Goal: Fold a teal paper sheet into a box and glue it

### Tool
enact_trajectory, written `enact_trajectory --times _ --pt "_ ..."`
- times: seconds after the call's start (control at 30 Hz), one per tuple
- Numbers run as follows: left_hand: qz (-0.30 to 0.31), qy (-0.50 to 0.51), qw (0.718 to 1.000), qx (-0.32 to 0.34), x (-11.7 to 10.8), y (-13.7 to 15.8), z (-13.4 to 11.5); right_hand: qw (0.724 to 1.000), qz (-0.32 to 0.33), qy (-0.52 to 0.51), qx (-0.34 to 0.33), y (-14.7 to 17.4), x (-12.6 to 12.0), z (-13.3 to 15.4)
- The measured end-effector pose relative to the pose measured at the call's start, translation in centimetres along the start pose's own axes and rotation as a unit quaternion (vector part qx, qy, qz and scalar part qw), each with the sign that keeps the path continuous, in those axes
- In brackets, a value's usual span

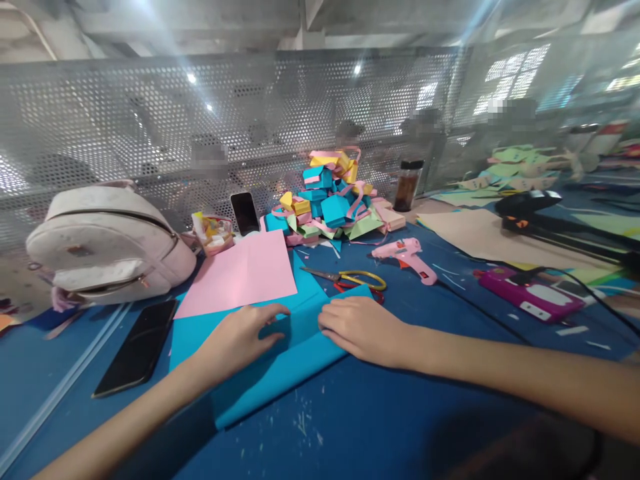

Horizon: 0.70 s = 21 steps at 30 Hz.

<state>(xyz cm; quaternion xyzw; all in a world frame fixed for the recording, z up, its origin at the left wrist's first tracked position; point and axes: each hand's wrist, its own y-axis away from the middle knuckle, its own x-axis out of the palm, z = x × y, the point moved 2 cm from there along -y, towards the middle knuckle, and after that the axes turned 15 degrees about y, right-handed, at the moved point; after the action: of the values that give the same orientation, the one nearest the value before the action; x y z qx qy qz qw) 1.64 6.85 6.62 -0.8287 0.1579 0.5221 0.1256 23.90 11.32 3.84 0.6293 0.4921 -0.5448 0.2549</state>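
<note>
A sheet of bright blue paper lies in front of me, with its near side folded over in a long strip. My right hand rests at the right end of this fold, its fingers curled together on the paper. Over the left part of the sheet is my left hand, thumb and forefinger apart with nothing between them. A pink sheet covers the far left of the blue paper. Just beyond my right hand lie yellow-handled scissors and a red-handled pair, partly hidden.
A pink glue gun trails its cord to the right, near a magenta power strip. Folded paper boxes are heaped at the back. A black phone and white backpack lie left. A lidded bottle stands behind.
</note>
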Motion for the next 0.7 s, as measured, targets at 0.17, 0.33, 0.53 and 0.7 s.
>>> enact_trajectory --times 0.17,0.33,0.53,0.7 --pt "-0.039 -0.028 0.996 0.074 0.3 1.7 -1.9 1.000 0.013 -0.013 0.002 -0.3 0.3 -0.4" --pt "-0.057 -0.200 0.952 0.223 3.2 4.7 -4.1 0.999 0.033 -0.020 -0.002 -0.5 0.3 -0.8" --pt "-0.066 -0.307 0.911 0.266 5.2 6.3 -2.9 0.997 0.059 -0.058 -0.009 -0.9 0.7 -1.1" --pt "-0.093 -0.316 0.903 0.274 5.9 6.6 -2.2 0.984 0.077 -0.158 0.017 -1.3 1.6 -1.4"
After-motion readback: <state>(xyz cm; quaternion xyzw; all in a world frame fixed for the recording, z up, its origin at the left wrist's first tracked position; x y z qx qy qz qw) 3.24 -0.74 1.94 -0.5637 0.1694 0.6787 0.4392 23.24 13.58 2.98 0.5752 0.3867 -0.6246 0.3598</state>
